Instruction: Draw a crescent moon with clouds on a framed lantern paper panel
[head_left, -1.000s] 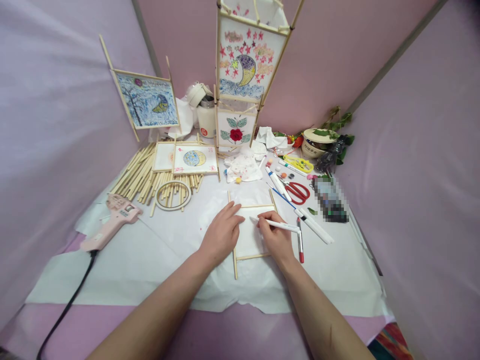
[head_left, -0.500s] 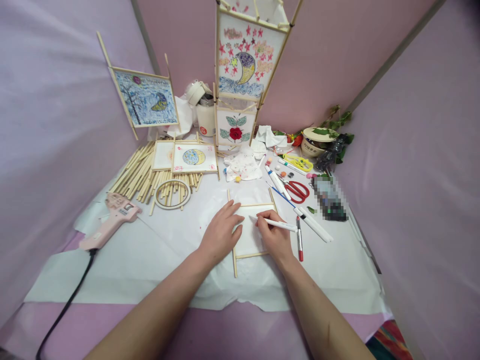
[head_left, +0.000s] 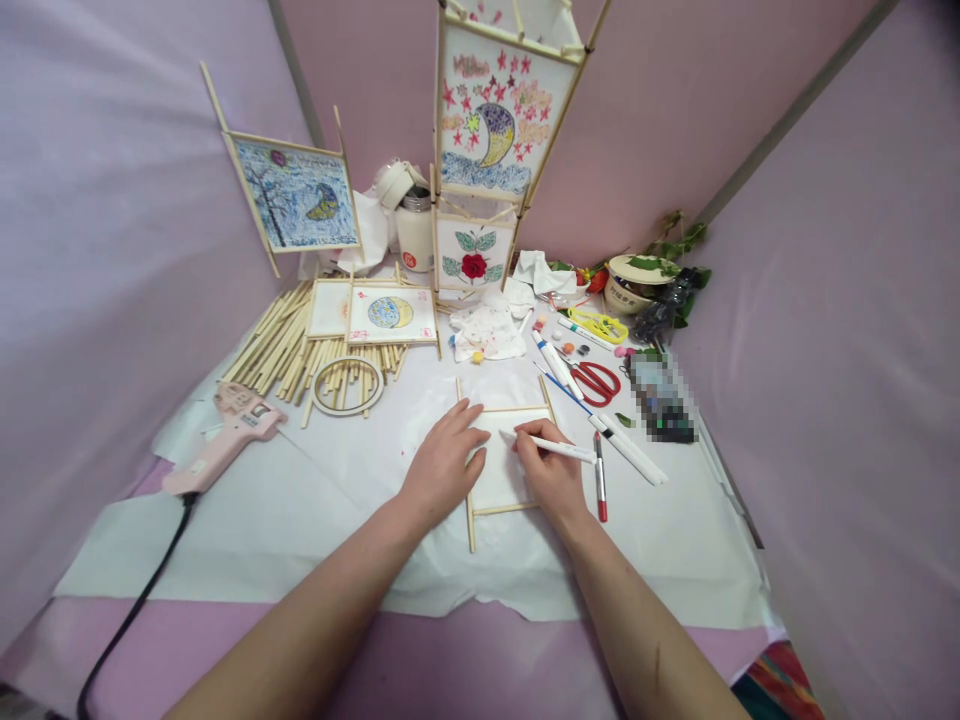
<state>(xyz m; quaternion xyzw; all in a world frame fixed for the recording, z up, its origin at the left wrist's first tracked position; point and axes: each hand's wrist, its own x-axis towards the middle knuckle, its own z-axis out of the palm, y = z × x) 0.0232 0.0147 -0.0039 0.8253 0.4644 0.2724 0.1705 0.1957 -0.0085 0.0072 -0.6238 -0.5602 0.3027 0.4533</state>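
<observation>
A white panel (head_left: 499, 480) framed with thin wooden sticks lies flat on the table in front of me. My left hand (head_left: 448, 462) rests over its left edge, fingers stretched out and lightly spread. In my right hand (head_left: 550, 472) is a white marker pen (head_left: 562, 449), held in a writing grip with its tip over the panel's upper part. Whether the tip touches the surface I cannot tell, and no marks show on the visible white area. Just right of that hand lies a red and silver pen (head_left: 601, 480).
Red-handled scissors (head_left: 596, 383), white markers (head_left: 626, 449) and a blurred-out device (head_left: 661, 397) lie to the right. Wooden sticks (head_left: 274, 345), a tape roll (head_left: 348, 386) and a pink glue gun (head_left: 229, 440) with a cord are left. A tall lantern-like frame (head_left: 480, 130) stands behind.
The whole view has shifted very slightly. Both hands and the marker hold nearly the same place over the panel.
</observation>
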